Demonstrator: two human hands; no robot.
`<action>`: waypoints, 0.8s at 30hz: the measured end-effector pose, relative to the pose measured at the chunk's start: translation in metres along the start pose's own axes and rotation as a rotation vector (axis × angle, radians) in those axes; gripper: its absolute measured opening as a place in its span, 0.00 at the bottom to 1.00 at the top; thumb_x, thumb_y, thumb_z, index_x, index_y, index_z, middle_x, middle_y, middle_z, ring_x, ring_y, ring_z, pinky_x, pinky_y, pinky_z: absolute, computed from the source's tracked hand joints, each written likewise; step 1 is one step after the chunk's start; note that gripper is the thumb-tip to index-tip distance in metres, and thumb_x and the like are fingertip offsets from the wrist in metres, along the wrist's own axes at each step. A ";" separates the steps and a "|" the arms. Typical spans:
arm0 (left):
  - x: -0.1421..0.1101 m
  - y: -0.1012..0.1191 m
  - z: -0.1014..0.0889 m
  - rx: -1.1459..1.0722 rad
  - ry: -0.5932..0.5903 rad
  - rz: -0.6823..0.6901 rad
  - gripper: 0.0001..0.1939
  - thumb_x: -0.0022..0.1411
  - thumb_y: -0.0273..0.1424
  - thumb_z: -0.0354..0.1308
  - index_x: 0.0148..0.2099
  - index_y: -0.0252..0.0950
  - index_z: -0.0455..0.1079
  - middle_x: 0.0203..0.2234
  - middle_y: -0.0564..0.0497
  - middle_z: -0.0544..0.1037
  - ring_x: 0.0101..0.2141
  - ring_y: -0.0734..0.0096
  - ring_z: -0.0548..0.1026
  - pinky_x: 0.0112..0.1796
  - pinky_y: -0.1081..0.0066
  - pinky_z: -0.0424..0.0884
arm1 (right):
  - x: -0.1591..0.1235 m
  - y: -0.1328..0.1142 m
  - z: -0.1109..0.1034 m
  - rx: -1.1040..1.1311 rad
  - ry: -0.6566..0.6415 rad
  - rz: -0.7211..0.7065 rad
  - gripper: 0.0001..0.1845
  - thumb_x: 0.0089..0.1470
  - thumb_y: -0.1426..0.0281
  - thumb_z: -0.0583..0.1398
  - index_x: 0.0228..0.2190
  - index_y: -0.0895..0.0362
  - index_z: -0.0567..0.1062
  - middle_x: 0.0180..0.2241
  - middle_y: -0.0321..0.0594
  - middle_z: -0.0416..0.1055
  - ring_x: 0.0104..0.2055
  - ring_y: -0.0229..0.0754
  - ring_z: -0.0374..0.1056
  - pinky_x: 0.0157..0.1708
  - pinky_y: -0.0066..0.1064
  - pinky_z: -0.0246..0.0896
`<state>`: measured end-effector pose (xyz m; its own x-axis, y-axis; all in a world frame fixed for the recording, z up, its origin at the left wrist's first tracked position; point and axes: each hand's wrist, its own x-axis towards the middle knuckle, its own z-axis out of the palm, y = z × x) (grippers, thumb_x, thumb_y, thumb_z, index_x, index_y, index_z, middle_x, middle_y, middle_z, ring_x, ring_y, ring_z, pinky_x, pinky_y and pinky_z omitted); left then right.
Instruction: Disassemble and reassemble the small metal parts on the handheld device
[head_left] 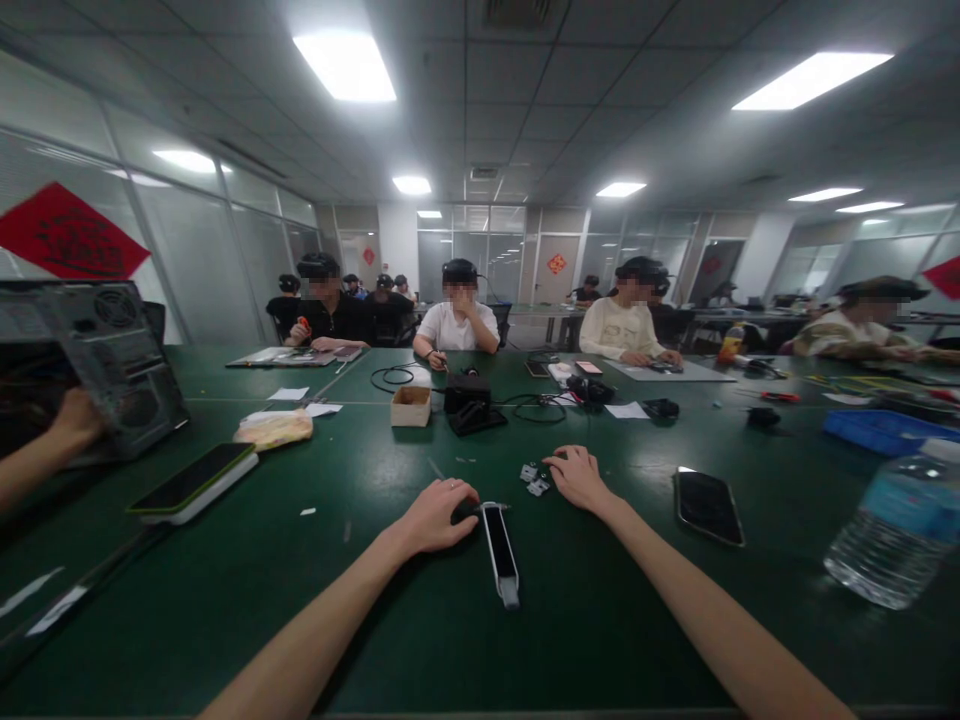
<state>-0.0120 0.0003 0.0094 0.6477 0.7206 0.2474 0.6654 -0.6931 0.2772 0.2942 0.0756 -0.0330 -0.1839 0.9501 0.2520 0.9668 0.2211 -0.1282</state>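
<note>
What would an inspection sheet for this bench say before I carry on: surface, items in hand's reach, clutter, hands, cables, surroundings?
Surface: dark green tabletop, small white scraps lying on it; spills: nothing seen.
Working items: slim white-framed device with a black face; small silver metal pieces.
Clutter: black phone and clear plastic bottle with blue label on the right; small open cardboard box ahead.
Hands: left hand at the device's far end, grip unclear; right hand beside the metal pieces, fingers spread.
Cables: black, looped farther across the table; at the hands, nothing seen.
Surroundings: people seated opposite; another person's hand at the grey metal computer case, left.
</note>
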 end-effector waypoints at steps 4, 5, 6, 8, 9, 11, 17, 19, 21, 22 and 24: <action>-0.001 0.003 -0.001 -0.002 -0.011 -0.009 0.11 0.61 0.34 0.53 0.45 0.38 0.67 0.40 0.50 0.73 0.40 0.65 0.71 0.44 0.65 0.65 | -0.001 0.002 -0.012 -0.042 -0.020 -0.024 0.17 0.58 0.65 0.51 0.40 0.51 0.78 0.45 0.45 0.69 0.51 0.52 0.54 0.47 0.42 0.50; -0.001 0.004 -0.002 -0.007 -0.015 -0.012 0.11 0.61 0.34 0.53 0.45 0.38 0.67 0.40 0.50 0.73 0.40 0.65 0.71 0.44 0.65 0.65 | -0.001 0.003 -0.014 -0.052 -0.032 -0.017 0.16 0.58 0.65 0.52 0.39 0.52 0.78 0.44 0.46 0.70 0.50 0.52 0.55 0.45 0.41 0.50; -0.001 0.005 -0.002 -0.013 -0.019 -0.014 0.11 0.61 0.35 0.53 0.46 0.38 0.68 0.40 0.50 0.73 0.40 0.65 0.71 0.43 0.65 0.66 | 0.000 0.003 -0.016 -0.063 -0.044 -0.006 0.15 0.58 0.65 0.52 0.38 0.52 0.78 0.42 0.46 0.71 0.48 0.52 0.57 0.44 0.41 0.51; -0.001 0.006 -0.003 -0.027 -0.024 -0.023 0.11 0.61 0.35 0.53 0.46 0.38 0.68 0.40 0.50 0.73 0.40 0.66 0.71 0.43 0.66 0.66 | 0.000 0.005 -0.018 -0.074 -0.063 0.004 0.15 0.58 0.64 0.52 0.37 0.53 0.78 0.40 0.46 0.72 0.46 0.51 0.58 0.43 0.40 0.52; -0.001 0.006 -0.003 -0.032 -0.025 -0.027 0.11 0.62 0.35 0.53 0.46 0.39 0.68 0.40 0.51 0.73 0.40 0.66 0.71 0.43 0.66 0.66 | 0.000 0.006 -0.018 -0.070 -0.070 0.002 0.15 0.59 0.64 0.52 0.37 0.52 0.78 0.39 0.45 0.72 0.45 0.50 0.59 0.42 0.39 0.52; -0.001 0.006 -0.003 -0.035 -0.027 -0.031 0.11 0.62 0.35 0.53 0.46 0.39 0.68 0.41 0.50 0.73 0.40 0.66 0.71 0.43 0.66 0.66 | 0.001 0.011 -0.019 -0.049 -0.067 -0.014 0.17 0.61 0.63 0.50 0.39 0.52 0.77 0.41 0.44 0.72 0.45 0.49 0.60 0.42 0.39 0.52; -0.001 0.006 -0.004 -0.006 -0.039 -0.030 0.11 0.62 0.35 0.52 0.46 0.38 0.68 0.41 0.50 0.73 0.41 0.64 0.71 0.44 0.65 0.66 | -0.001 0.031 -0.022 -0.033 -0.002 -0.061 0.16 0.62 0.67 0.49 0.43 0.49 0.75 0.44 0.42 0.70 0.47 0.47 0.59 0.42 0.37 0.52; -0.001 0.006 -0.004 -0.005 -0.037 -0.027 0.11 0.62 0.35 0.52 0.45 0.38 0.68 0.41 0.50 0.73 0.41 0.64 0.71 0.44 0.65 0.66 | -0.002 0.033 -0.022 -0.033 -0.019 -0.093 0.16 0.61 0.69 0.50 0.44 0.47 0.75 0.45 0.41 0.70 0.47 0.47 0.59 0.42 0.36 0.53; 0.000 0.005 -0.003 -0.006 -0.029 -0.016 0.11 0.61 0.34 0.53 0.45 0.38 0.68 0.40 0.50 0.73 0.41 0.64 0.71 0.43 0.65 0.66 | -0.002 0.032 -0.022 -0.041 -0.049 -0.120 0.16 0.60 0.70 0.51 0.44 0.47 0.75 0.45 0.42 0.69 0.48 0.47 0.58 0.43 0.37 0.53; 0.000 0.005 -0.002 -0.006 -0.023 -0.011 0.11 0.61 0.34 0.53 0.45 0.38 0.68 0.40 0.50 0.73 0.41 0.64 0.71 0.43 0.65 0.66 | -0.002 0.031 -0.022 -0.048 -0.064 -0.129 0.16 0.60 0.70 0.51 0.44 0.47 0.76 0.45 0.42 0.69 0.48 0.47 0.58 0.43 0.37 0.53; 0.000 0.004 -0.001 -0.006 -0.012 -0.006 0.11 0.60 0.33 0.53 0.45 0.38 0.68 0.40 0.50 0.73 0.41 0.64 0.71 0.43 0.65 0.66 | -0.002 0.030 -0.021 -0.057 -0.085 -0.144 0.15 0.59 0.70 0.52 0.43 0.47 0.76 0.45 0.42 0.69 0.48 0.47 0.58 0.44 0.38 0.53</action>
<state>-0.0098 -0.0021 0.0112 0.6484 0.7243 0.2343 0.6669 -0.6889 0.2840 0.3277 0.0753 -0.0174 -0.3336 0.9250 0.1818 0.9373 0.3461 -0.0408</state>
